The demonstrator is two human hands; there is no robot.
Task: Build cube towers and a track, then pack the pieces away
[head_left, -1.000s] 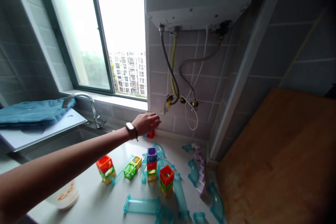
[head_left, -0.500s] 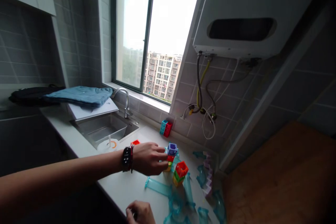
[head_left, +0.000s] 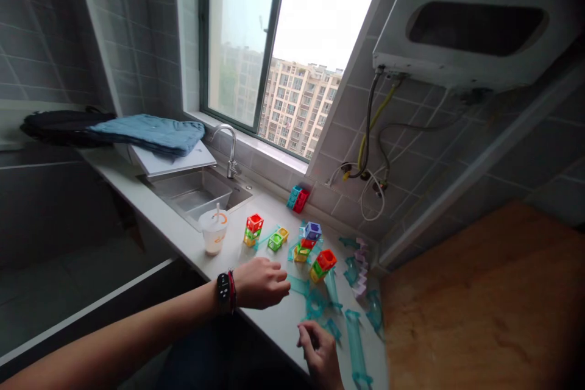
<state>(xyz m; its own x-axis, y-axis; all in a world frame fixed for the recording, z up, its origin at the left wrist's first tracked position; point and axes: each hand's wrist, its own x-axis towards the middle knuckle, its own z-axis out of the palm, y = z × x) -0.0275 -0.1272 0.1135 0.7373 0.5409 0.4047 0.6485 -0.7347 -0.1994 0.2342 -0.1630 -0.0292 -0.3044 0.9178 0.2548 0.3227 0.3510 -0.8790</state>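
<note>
My left hand (head_left: 262,283), with a dark band on its wrist, hovers over the counter's front edge with curled fingers; its palm is hidden. Lower right, my right hand (head_left: 320,347) is closed, thumb against fingers; I cannot make out anything inside. Beyond my left hand stands a stack of cube blocks with a purple cube (head_left: 312,231) on top. To its right is another stack topped by a red-orange cube (head_left: 326,259). A stack with a red cube (head_left: 255,222) stands further left. Between the stacks lie a green cube (head_left: 275,241) and a yellow cube (head_left: 284,234).
Teal track pieces (head_left: 356,347) and a lilac zigzag piece (head_left: 361,268) lie on the right. Teal and red blocks (head_left: 298,199) stand by the wall. A drink cup (head_left: 214,234) is near the sink (head_left: 183,186). A wooden board (head_left: 475,298) borders the right side.
My left hand has drawn back from the purple-topped stack towards the counter's front edge. My right hand appears further right and more fully in view. The camera view has tilted down.
</note>
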